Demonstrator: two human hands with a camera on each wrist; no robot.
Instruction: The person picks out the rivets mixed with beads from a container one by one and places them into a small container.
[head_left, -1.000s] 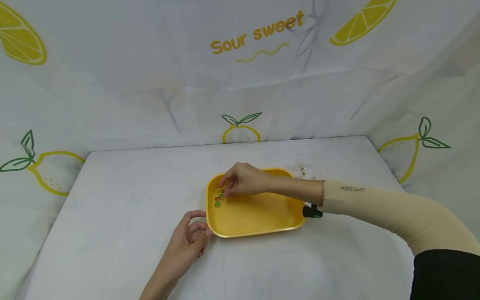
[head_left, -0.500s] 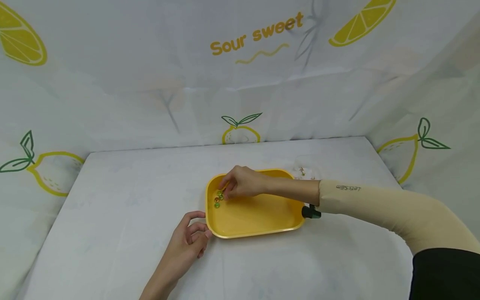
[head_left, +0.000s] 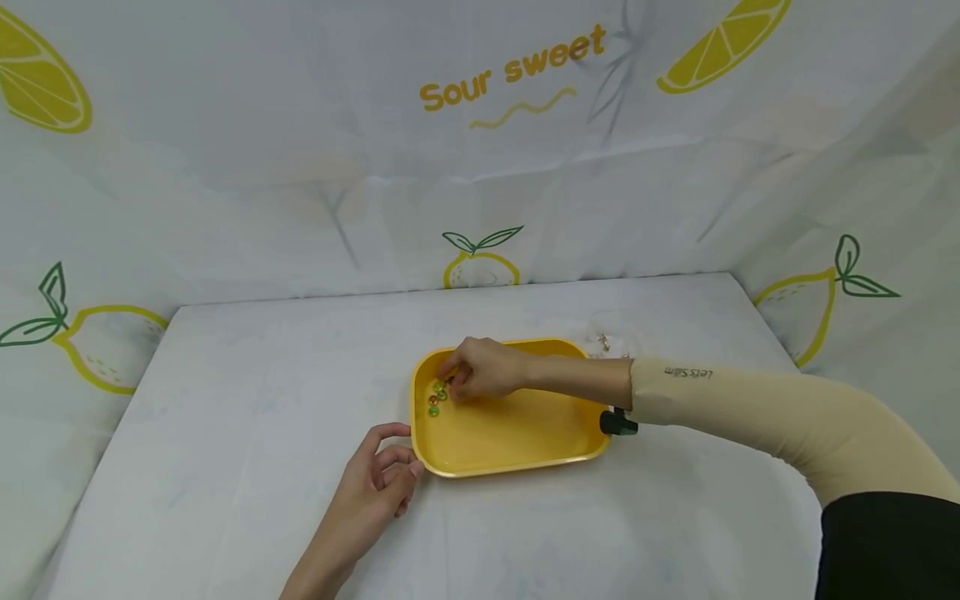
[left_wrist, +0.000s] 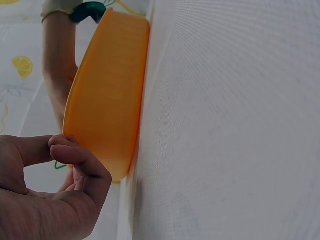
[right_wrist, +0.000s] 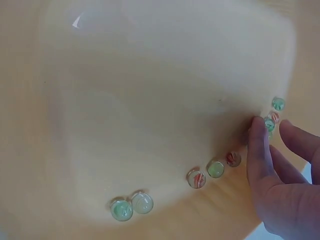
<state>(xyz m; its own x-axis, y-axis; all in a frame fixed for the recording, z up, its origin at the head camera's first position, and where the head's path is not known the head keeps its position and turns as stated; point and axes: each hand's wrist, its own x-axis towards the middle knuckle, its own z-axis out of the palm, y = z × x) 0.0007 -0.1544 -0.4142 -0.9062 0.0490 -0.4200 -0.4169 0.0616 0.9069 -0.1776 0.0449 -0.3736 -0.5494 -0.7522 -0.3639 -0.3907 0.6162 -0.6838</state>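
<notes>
A yellow tray sits on the white-covered table. My left hand holds its near left corner; the left wrist view shows thumb and finger at the tray's rim. My right hand reaches into the back left part of the tray, fingers curved and pointing down among glass marbles. Several green and orange marbles lie along the left wall. In the right wrist view a green marble shows between thumb and forefinger; I cannot tell whether it is pinched. More marbles line another wall.
Small gold-coloured pieces with clear material around them lie behind the tray's back right corner. A dark strap with a camera hangs at the right wrist, by the tray's right edge. A lemon-print cloth walls the table's back and sides.
The right hand has shifted slightly right and toward me, a little off the left wall, while its forearm has come slightly left. The left hand and the tray hold their place.
</notes>
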